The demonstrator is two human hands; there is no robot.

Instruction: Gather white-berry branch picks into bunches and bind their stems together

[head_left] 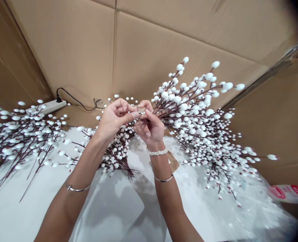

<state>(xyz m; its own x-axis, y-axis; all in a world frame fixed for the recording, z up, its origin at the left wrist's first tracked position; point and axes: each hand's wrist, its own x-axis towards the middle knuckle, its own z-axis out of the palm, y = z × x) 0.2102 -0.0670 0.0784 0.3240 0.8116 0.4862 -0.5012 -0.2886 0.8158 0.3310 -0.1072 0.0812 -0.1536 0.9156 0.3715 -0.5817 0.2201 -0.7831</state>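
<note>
The left hand (115, 118) and the right hand (150, 127) are up close together, and their fingers almost touch. The right fingers (149, 118) curl shut around the thin brown ends of a big bunch of fake white berry stems (186, 107). The bunch fans out from those fingers to the right and up. The left thumb (131, 116) reaches over to the right hand and presses on the stem ends, with the left fingers (120, 107) bent in above it. What the tip of the thumb pinches is too small to tell.

Right under the fingers lies a second bunch of berry stems (118, 154), and its balls poke up behind the left hand. A third bunch (20, 141) lies far to the left of the fingers. A brown paper tag (173, 162) sits below the right hand, by the wrist. That wrist has a white bead band (157, 152) and a thin metal bangle (163, 179), and the left arm has a bangle (77, 189) too.

Past the fingers stands a cardboard wall (63, 43). Up and to the left of the fingers are a white power strip (50, 107) and its black cord (75, 101). Under everything is a shiny white plastic sheet (108, 208).
</note>
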